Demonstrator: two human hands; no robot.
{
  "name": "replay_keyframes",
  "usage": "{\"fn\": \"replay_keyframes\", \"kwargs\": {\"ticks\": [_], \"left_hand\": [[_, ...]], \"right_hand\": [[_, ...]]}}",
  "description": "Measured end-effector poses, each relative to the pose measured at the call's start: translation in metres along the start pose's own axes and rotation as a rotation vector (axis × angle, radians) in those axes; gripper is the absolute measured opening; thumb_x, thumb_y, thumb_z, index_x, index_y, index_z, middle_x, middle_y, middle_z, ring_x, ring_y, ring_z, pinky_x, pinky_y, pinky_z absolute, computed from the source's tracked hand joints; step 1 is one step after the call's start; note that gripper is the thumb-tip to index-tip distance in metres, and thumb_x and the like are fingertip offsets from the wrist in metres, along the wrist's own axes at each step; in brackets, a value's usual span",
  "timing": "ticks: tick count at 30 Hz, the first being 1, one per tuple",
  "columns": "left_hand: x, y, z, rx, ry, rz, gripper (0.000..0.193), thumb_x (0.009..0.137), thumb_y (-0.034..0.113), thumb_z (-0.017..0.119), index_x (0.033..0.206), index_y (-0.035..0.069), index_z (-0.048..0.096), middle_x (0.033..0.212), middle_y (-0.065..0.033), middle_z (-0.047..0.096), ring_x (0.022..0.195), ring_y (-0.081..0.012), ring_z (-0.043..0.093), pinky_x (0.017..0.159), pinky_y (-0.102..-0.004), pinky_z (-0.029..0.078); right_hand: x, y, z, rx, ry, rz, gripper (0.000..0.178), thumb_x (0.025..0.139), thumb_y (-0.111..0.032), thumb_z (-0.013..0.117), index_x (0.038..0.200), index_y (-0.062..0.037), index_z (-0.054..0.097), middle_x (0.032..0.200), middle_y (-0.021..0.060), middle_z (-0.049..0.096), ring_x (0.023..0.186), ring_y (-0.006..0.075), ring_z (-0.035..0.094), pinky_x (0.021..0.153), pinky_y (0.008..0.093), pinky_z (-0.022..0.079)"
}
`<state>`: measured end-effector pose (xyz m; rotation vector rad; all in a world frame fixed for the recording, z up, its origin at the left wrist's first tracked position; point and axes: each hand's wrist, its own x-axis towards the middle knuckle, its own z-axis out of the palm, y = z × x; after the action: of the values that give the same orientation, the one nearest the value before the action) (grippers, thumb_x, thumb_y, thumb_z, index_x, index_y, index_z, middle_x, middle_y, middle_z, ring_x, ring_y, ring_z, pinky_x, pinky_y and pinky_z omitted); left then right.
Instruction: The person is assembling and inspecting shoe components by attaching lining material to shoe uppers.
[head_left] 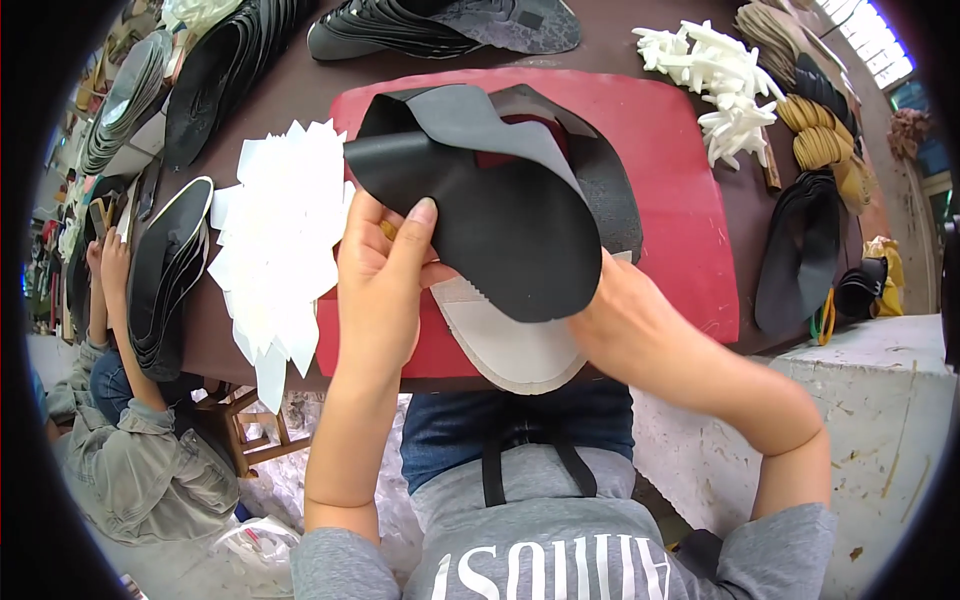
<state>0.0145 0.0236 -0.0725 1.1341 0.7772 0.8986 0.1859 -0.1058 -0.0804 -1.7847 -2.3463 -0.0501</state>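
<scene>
My left hand point(378, 270) pinches the near-left edge of a black curved leather shoe-upper piece point(500, 200), thumb on top. This piece is lifted and folded over above a red mat point(680, 180). My right hand point(625, 315) reaches under the piece's right side, its fingers hidden beneath it. Under the black piece lies a pale lining piece point(510, 345) with a zigzag edge, hanging over the table's near edge. A dark red piece point(520, 135) shows in the opening of the black piece.
A pile of white pointed paper shapes point(275, 230) lies left of the mat. Stacks of black uppers point(175, 270) stand left and at the back point(440, 25). White plastic parts point(725, 85) and tan and black pieces point(820, 150) lie right. Another person point(120, 420) sits at lower left.
</scene>
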Motion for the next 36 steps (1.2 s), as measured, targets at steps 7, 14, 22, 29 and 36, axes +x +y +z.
{"fn": "replay_keyframes", "kwargs": {"ticks": [7, 14, 22, 29, 36], "left_hand": [[-0.006, -0.006, -0.006, 0.235, 0.006, -0.037, 0.030, 0.099, 0.006, 0.052, 0.128, 0.000, 0.049, 0.094, -0.0109, 0.062, 0.075, -0.0135, 0.066, 0.067, -0.0220, 0.058], [-0.006, 0.014, 0.005, 0.120, -0.087, -0.076, 0.033, 0.098, 0.004, 0.054, 0.129, 0.000, 0.047, 0.105, -0.0152, 0.064, 0.082, -0.0181, 0.068, 0.068, -0.0246, 0.059], [-0.009, 0.012, -0.004, 0.248, -0.090, -0.033, 0.037, 0.094, 0.003, 0.057, 0.130, 0.000, 0.048, 0.109, -0.0169, 0.065, 0.084, -0.0187, 0.068, 0.068, -0.0258, 0.059], [0.015, 0.049, 0.008, 0.339, -0.168, 0.121, 0.046, 0.089, -0.003, 0.059, 0.134, 0.000, 0.049, 0.107, -0.0141, 0.066, 0.082, -0.0161, 0.067, 0.063, -0.0210, 0.055], [0.000, 0.023, -0.002, 0.460, -0.220, 0.073, 0.035, 0.090, 0.000, 0.060, 0.125, 0.000, 0.056, 0.094, -0.0124, 0.069, 0.077, -0.0156, 0.064, 0.067, -0.0248, 0.055]], "right_hand": [[-0.067, 0.015, -0.024, 1.239, 0.452, 0.735, 0.007, 0.088, -0.004, 0.040, 0.086, -0.0064, 0.047, 0.075, 0.0052, 0.048, 0.061, 0.0133, 0.044, 0.056, 0.0242, 0.035], [-0.242, -0.014, 0.015, 0.501, -0.571, 1.108, 0.032, 0.092, -0.024, 0.058, 0.071, -0.0014, 0.067, 0.074, 0.0090, 0.063, 0.055, 0.0198, 0.056, 0.056, 0.0309, 0.047], [-0.048, -0.016, -0.076, 0.529, 0.297, 0.545, 0.055, 0.072, -0.007, 0.076, 0.125, -0.0074, 0.062, 0.128, 0.0119, 0.053, 0.106, 0.0248, 0.056, 0.084, 0.0307, 0.049], [0.084, 0.063, -0.026, 0.228, 0.718, 0.449, 0.012, 0.084, -0.015, 0.064, 0.080, -0.0034, 0.064, 0.065, 0.0087, 0.061, 0.057, 0.0242, 0.060, 0.055, 0.0332, 0.049], [0.005, 0.049, -0.046, 1.391, 0.154, 0.991, 0.016, 0.091, -0.011, 0.062, 0.092, 0.0044, 0.067, 0.073, 0.0071, 0.066, 0.057, 0.0124, 0.060, 0.057, 0.0224, 0.053]]}}
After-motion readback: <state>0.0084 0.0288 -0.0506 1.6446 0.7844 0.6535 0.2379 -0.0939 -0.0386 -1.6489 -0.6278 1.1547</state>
